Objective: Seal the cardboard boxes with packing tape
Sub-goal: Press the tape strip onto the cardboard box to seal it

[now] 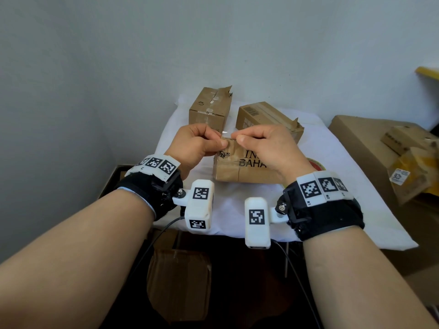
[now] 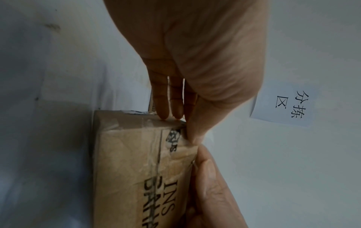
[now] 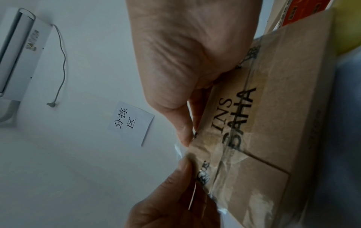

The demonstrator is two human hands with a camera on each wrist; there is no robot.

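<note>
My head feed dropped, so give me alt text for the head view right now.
Both hands, left hand and right hand, pinch a clear tape strip at the far top edge of a printed cardboard box on a white-covered table. Behind it stand two more boxes, one with a torn flap, the other lying flat.

White-draped table [image 1: 237, 210] bears three cardboard boxes [image 1: 237, 167] (tape roll [image 1: 317, 163] beside).
</note>
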